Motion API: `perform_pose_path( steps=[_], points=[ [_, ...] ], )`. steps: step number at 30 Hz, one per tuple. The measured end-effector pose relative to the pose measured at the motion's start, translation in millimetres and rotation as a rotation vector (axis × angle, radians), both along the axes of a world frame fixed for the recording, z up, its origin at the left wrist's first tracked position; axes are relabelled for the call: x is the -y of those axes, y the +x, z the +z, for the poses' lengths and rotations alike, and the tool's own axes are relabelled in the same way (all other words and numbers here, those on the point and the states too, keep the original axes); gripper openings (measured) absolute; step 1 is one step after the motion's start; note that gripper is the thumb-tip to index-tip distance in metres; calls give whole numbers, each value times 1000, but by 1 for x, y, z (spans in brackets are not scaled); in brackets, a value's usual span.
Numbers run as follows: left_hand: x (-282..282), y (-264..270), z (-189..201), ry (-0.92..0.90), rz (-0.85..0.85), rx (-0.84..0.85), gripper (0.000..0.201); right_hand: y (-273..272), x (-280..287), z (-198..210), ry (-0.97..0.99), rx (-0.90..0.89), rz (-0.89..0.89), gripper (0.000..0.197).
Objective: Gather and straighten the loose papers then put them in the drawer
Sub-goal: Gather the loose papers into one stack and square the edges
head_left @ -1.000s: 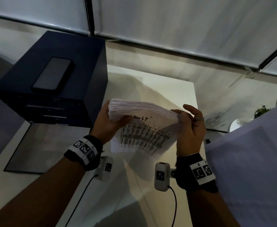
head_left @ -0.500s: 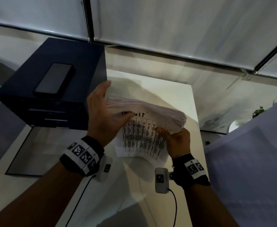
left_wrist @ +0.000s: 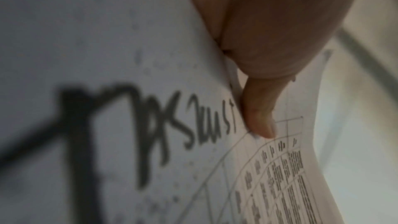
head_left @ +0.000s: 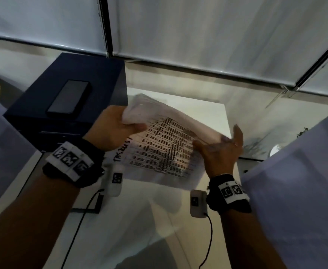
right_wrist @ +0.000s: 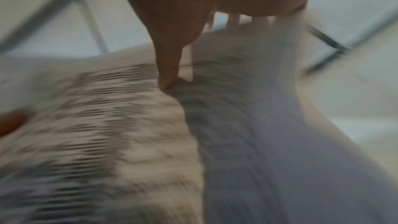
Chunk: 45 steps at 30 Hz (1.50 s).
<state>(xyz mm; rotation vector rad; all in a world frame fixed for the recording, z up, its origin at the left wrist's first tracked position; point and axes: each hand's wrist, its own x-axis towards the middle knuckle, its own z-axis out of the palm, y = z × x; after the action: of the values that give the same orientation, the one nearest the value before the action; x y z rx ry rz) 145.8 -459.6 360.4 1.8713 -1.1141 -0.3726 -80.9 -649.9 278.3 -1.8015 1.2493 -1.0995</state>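
Observation:
A thick stack of printed papers (head_left: 163, 144), its top sheet a table with a handwritten heading, is held in the air over the white table (head_left: 207, 113). My left hand (head_left: 118, 129) grips the stack's left end, thumb on the top sheet (left_wrist: 260, 118). My right hand (head_left: 221, 150) holds the right end, thumb pressing on the print (right_wrist: 168, 74) and fingers behind the stack. The papers (right_wrist: 129, 134) blur with motion in the right wrist view. The dark blue drawer unit (head_left: 66, 98) stands to the left, its drawers shut.
A black phone (head_left: 70, 98) lies on top of the drawer unit. A dark-framed panel (head_left: 85, 208) lies on the table near my left wrist. Roller blinds (head_left: 198, 35) cover the window behind. A pale sleeve or cloth (head_left: 299, 191) fills the right side.
The stack has tipped from edge-up to nearly flat, top sheet facing me. My left hand has shifted from bracing its end to gripping it; my right hand slid to the right end.

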Motion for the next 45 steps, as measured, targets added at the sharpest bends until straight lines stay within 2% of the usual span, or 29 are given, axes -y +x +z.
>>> perform_pose_path(
  steps=[1,2,3,4,6,8,9,12,14,16,18,21,23,24,26,29,33,36,38,41,45],
  points=[
    [-7,7,-8,-37,5,-95,24,-6,4,-9,115,73,1,130],
    [-12,12,-16,-77,-6,-181,24,-11,6,-15,230,178,44,130],
    [-15,15,-25,-116,-15,-262,24,-15,8,-20,345,303,123,121],
    [-17,15,-33,-153,-25,-348,24,-19,7,-24,440,403,228,105],
    [-15,13,-52,-178,12,-467,19,-24,6,-28,530,450,340,66],
    [-9,7,-72,-180,121,-484,15,-25,3,-27,524,386,271,33],
    [-5,0,-79,-179,194,-463,14,-24,2,-26,483,343,225,25],
    [0,-27,-96,-229,380,-431,12,-22,-3,-25,361,297,178,21],
    [-5,-38,-109,-236,414,-475,17,-23,-13,-28,339,257,149,23],
    [-16,-40,-125,-185,372,-454,24,-29,-22,-37,340,223,159,32],
    [-24,-36,-140,-102,303,-392,29,-35,-28,-47,365,267,184,41],
    [-24,-28,-147,-11,291,-334,19,-35,-28,-48,358,238,182,26],
    [-25,-23,-145,-44,282,-375,12,-36,-23,-44,330,207,197,19],
    [-27,-20,-144,-66,257,-371,17,-38,-20,-42,310,195,200,18],
    [-35,-13,-141,-49,182,-309,23,-44,-13,-39,278,132,213,21],
    [-45,-4,-133,134,77,-175,23,-51,-7,-37,269,-90,263,31],
    [-27,-9,-105,441,-62,190,51,-52,-6,-27,205,-415,302,50],
    [-1,-20,-89,597,-128,473,53,-41,-14,-14,-68,-853,321,56],
    [13,-28,-88,642,-167,592,49,-32,-23,-11,-231,-1051,324,56],
    [24,-36,-96,663,-186,748,40,-21,-33,-18,-328,-1117,337,54],
    [25,-33,-99,662,-211,799,41,-18,-36,-24,-431,-1111,312,82]
  ],
)
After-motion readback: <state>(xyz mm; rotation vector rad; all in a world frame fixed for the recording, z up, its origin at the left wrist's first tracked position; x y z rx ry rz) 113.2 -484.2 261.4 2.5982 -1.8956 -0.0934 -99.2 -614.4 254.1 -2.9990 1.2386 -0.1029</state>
